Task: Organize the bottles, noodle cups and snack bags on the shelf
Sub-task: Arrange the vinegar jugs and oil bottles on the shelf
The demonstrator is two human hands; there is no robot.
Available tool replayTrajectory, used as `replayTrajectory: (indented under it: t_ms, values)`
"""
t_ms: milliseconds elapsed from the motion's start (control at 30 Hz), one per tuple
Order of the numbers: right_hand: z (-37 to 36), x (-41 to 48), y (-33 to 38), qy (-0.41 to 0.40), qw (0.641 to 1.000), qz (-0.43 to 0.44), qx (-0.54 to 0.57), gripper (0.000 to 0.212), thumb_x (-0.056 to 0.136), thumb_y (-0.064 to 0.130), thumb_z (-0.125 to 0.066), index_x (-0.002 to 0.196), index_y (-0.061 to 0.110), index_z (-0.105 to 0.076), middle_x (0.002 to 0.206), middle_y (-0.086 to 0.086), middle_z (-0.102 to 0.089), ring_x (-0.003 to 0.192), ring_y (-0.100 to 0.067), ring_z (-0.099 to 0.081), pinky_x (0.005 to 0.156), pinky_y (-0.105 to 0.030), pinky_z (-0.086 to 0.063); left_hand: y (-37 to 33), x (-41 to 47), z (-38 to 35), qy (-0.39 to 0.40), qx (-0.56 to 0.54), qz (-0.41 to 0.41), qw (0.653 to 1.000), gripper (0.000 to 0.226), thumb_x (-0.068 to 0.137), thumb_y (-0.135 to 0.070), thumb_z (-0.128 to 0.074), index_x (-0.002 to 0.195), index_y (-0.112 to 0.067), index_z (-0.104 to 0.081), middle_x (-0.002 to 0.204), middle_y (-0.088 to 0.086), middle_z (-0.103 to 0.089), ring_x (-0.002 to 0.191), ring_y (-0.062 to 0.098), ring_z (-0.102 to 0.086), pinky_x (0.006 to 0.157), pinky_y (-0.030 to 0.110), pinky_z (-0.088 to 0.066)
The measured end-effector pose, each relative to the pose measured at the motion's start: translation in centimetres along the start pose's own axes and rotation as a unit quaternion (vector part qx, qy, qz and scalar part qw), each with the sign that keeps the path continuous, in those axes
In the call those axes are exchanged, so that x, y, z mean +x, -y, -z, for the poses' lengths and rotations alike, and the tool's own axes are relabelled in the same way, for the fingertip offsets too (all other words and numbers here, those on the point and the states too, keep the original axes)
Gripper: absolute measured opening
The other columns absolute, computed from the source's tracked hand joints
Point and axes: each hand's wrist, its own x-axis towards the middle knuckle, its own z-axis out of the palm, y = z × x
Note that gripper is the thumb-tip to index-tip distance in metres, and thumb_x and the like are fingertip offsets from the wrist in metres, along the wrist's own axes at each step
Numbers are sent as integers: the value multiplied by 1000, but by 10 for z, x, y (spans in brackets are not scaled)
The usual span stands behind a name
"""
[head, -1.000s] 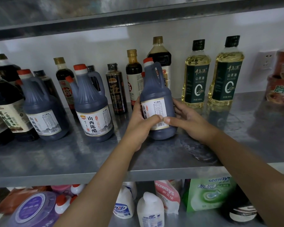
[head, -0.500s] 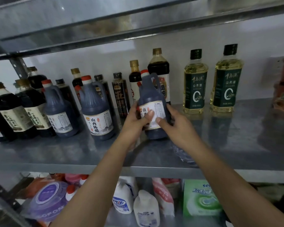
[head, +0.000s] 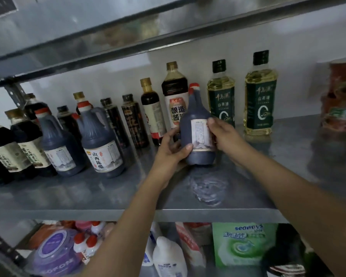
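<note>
Grey metal shelf board [head: 108, 196] across the middle of the frame, dull, faintly reflective, with a folded front lip. Second metal board [head: 88, 33] slanting overhead across the top. Plain white wall [head: 112, 76] behind, softly and evenly lit. Perforated steel bracket [head: 14, 92] at left edge; slotted upright [head: 2, 250] at lower left.

Dark jug [head: 197, 124] — now label side-on, seemingly off the shelf [head: 108, 192].

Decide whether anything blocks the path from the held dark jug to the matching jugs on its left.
Nothing visible does. Bare shelf lies between the held jug, gripped by the left hand and right hand, and the nearest matching jug; the slim dark bottles stand further back.
</note>
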Motion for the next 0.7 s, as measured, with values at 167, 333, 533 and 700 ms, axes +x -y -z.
replayTrajectory:
  t_ms: [167,333,533,700]
  values:
    - [7,2,-5,-55,998,-6,3,54,100,49,-51,146,22,-42,136,0,-60,125,-18,-57,111,-42,-43,7,3,-23,6,72,-52,996,79,78,-10,-83,145,-23,-43,137,-4,-58,126,14,-59,107,45,-49]
    - [3,-9,2,-40,999,8,-15,47,95,55,-57,132,27,-51,115,11,-63,106,-7,-62,96,-37,-52,1,-14,-16,12,96,-101,990,93,69,-26,-85,147,-36,-35,141,-15,-54,123,3,-59,98,29,-54]
    - [1,-22,11,8,997,71,-13,51,90,57,-58,127,22,-60,117,6,-71,107,-5,-67,93,-24,-52,-3,-26,-10,49,107,-128,985,105,67,-19,-87,154,-29,-30,137,-12,-60,124,11,-61,94,30,-55]
    - [0,-22,13,39,998,50,-4,72,76,65,-65,131,20,-55,118,5,-70,105,-6,-69,89,-24,-54,-3,-23,-13,49,117,-136,983,97,68,-30,-82,153,-20,-36,132,-9,-65,120,11,-63,91,25,-54]
